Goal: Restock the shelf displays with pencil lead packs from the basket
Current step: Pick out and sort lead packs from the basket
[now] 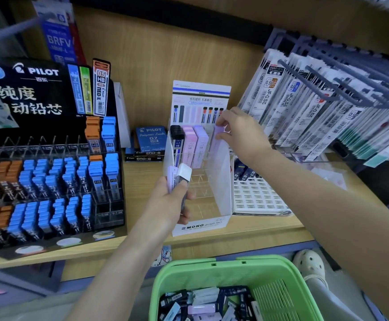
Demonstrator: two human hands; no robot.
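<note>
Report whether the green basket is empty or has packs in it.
Not empty. The green basket holds a loose heap of black, white and lilac lead packs.

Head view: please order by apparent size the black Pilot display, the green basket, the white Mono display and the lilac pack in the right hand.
1. Black Pilot display.
2-3. Green basket and white Mono display look alike; the basket is nearer and cut off.
4. Lilac pack in the right hand.
</note>
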